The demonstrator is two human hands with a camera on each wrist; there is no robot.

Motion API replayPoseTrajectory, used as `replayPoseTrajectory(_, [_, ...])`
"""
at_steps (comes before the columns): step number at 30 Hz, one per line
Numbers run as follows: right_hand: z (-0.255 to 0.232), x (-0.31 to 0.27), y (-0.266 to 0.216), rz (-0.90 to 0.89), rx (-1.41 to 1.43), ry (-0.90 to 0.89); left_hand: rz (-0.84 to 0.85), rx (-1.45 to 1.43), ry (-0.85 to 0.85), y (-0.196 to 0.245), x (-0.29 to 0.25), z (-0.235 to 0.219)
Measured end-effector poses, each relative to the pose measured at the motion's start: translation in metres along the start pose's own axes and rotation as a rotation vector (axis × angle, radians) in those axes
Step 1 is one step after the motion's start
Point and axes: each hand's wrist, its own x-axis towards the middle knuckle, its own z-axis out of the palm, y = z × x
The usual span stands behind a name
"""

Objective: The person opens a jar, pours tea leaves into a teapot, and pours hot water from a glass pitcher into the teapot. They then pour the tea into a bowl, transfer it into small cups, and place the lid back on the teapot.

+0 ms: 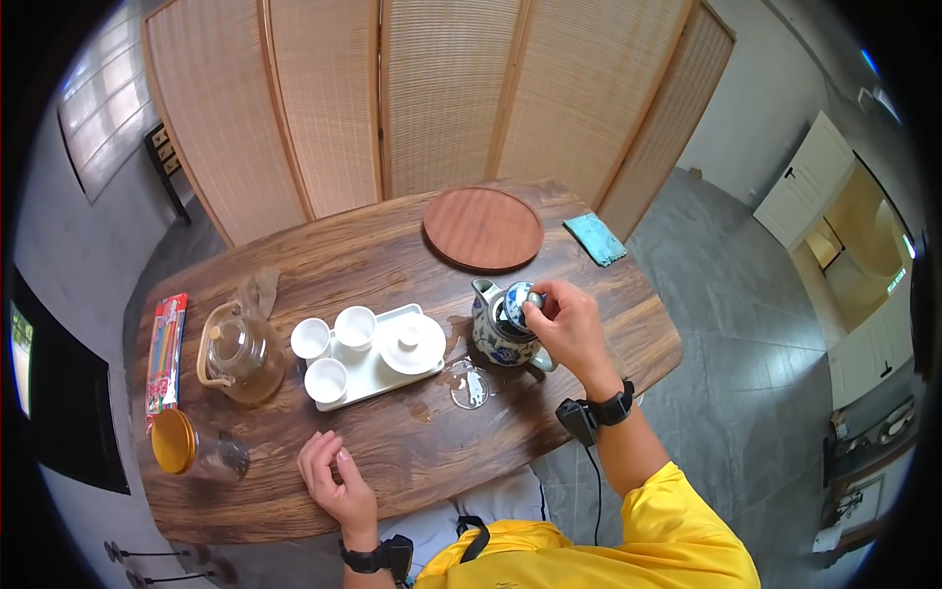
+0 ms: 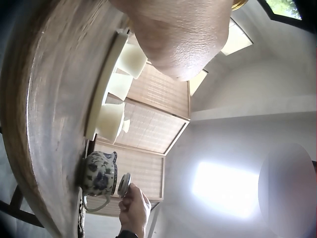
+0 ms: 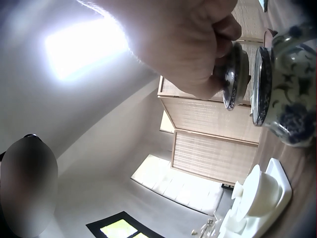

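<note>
Teapot (image 1: 502,350) stands upright on the desk (image 1: 432,471), just right of the white tray (image 1: 365,381); a sideways knock could send it into the lidded bowl (image 1: 412,346) there. My right grip (image 1: 572,332) is pinched on the lid (image 1: 515,306), holding it just above the teapot's mouth, apart from the rim. My left grip (image 1: 337,483) is near the desk's edge, fingers loosely bent around nothing, so nothing would steady a tip. The wet patch (image 1: 469,385) beside the base might let it slide. If my pinch slips off the small knob (image 1: 534,298), the falling lid could chip the rim.
</note>
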Motion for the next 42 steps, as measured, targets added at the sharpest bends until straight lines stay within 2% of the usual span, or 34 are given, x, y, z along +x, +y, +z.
replayPoseTrajectory(3, [0.002,0.002,-0.007,-0.013,-0.041,-0.033,-0.012,-0.011,-0.001,-0.002,0.000,0.000])
replayPoseTrajectory(6, [0.014,0.004,0.002,-0.104,0.008,0.021,-0.021,-0.022,-0.006,-0.003,0.001,0.000])
replayPoseTrajectory(12, [0.016,0.005,0.002,-0.114,-0.012,-0.014,-0.044,-0.032,-0.003,-0.001,0.001,0.001])
replayPoseTrajectory(18, [0.011,0.009,-0.006,-0.040,-0.051,-0.133,-0.063,-0.042,-0.005,-0.004,0.000,0.001])
replayPoseTrajectory(24, [0.009,0.012,0.001,-0.117,-0.151,-0.133,-0.087,-0.056,-0.007,-0.005,0.000,0.002])
replayPoseTrajectory(27, [-0.002,0.014,-0.002,0.042,-0.077,-0.121,-0.096,-0.063,-0.006,-0.006,0.000,0.001])
replayPoseTrajectory(30, [-0.013,0.018,-0.001,0.047,-0.061,-0.034,-0.103,-0.068,-0.011,-0.006,0.000,0.001])
replayPoseTrajectory(37, [-0.002,0.011,-0.008,0.002,-0.025,-0.085,-0.140,-0.090,-0.010,-0.005,0.000,0.002])
replayPoseTrajectory(42, [0.016,0.008,0.007,-0.124,-0.036,-0.052,-0.165,-0.104,-0.005,-0.007,-0.002,0.002])
